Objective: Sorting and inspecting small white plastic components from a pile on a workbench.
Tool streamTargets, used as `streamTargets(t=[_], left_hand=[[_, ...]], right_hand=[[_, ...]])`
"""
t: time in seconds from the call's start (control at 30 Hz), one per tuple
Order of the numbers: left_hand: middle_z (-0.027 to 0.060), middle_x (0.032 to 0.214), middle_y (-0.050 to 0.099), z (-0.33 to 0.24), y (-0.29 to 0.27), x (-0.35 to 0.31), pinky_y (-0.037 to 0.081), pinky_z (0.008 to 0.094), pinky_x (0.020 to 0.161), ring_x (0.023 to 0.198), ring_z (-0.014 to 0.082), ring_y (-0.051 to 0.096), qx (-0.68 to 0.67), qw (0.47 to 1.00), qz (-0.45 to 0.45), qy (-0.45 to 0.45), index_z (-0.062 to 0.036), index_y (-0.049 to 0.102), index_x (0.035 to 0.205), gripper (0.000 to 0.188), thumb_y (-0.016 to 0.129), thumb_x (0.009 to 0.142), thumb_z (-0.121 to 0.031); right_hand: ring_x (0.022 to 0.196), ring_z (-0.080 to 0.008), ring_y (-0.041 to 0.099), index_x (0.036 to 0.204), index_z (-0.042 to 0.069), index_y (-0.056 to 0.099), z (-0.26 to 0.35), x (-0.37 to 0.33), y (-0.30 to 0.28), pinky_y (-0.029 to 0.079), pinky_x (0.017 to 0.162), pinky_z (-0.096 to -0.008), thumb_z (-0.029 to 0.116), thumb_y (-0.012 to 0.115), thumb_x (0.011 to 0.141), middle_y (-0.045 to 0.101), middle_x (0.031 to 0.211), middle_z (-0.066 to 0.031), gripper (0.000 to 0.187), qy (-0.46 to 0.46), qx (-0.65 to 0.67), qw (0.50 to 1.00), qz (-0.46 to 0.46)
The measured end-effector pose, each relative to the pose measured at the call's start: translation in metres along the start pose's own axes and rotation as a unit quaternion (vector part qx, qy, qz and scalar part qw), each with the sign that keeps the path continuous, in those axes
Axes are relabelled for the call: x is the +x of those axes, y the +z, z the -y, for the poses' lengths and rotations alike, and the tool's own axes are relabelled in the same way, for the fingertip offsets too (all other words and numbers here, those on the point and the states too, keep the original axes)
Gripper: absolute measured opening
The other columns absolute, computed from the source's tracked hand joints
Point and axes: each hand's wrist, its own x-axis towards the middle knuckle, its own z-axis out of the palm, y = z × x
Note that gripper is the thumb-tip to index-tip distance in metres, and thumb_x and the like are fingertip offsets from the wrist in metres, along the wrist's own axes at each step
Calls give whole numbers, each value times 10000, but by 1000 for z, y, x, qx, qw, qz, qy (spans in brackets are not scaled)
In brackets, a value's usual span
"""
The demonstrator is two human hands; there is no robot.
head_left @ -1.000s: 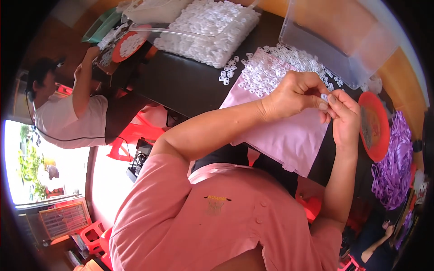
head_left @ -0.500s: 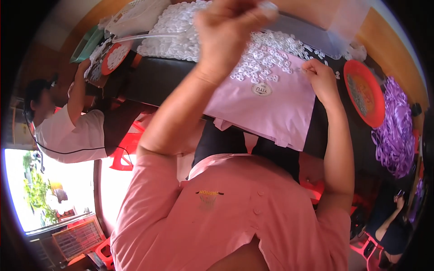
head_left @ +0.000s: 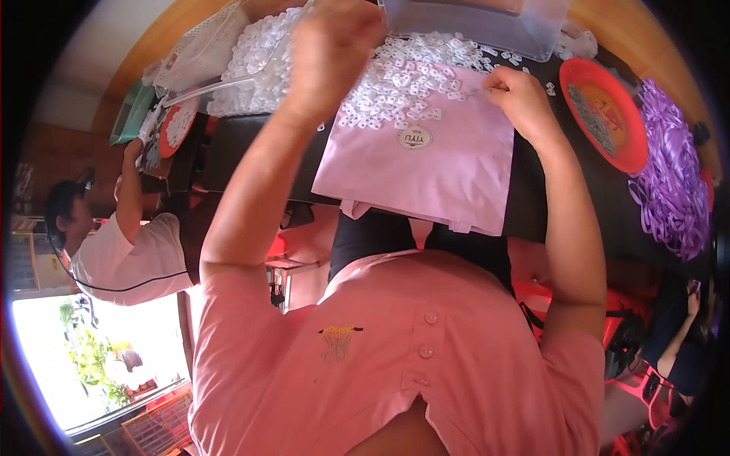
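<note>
Can't tell that blurry left hand [head_left: 334,61]'s grip, but the right hand [head_left: 518,97] is pinched closed by the pink bag [head_left: 426,176]'s edge.

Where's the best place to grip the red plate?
Probably the left rim of the red plate, coming from the side of the right hand: that edge is exposed, while purple ribbons crowd the right. Best kept level, since its shallow, round shape holds loose grey contents.

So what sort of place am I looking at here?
Probably a small hand-assembly workshop, though that's a judgement: many small white pieces lie heaped on a pink cloth, a bundle of purple ribbon lies at the right, and another person is at the left.
</note>
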Motion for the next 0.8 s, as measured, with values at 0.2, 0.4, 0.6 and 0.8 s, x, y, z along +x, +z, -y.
streamTargets(t=[0.2,0.4,0.6,0.8], left_hand=[[60,904,599,-11,98,-20,511,417,749,933,276,585,26,970,235,59,-119,694,890,111,688,780,-121],[58,895,597,-5,116,-29,518,405,750,928,274,587,55,951,301,44,-108,651,855,87,670,770,-105],[50,849,593,-11,107,-29,513,399,738,906,263,584,-9,960,277,41,-86,632,802,31,640,771,-85],[41,842,596,-21,117,-26,513,394,724,874,266,589,-19,970,238,54,-91,631,792,33,626,775,-119]], right_hand=[[843,-295,657,933,22,675,9,1,-4,490,754,-386,181,643,792,690,881,-152,214,66,14,997,38],[882,-298,645,939,23,665,15,-2,-8,486,767,-398,185,622,809,679,918,-147,213,49,-9,998,49],[887,-313,641,938,11,655,12,-1,-9,483,772,-409,158,605,806,672,909,-166,204,44,-20,998,42],[896,-317,645,938,15,657,15,-1,-9,484,774,-412,156,608,802,676,918,-176,202,45,-22,998,42]])
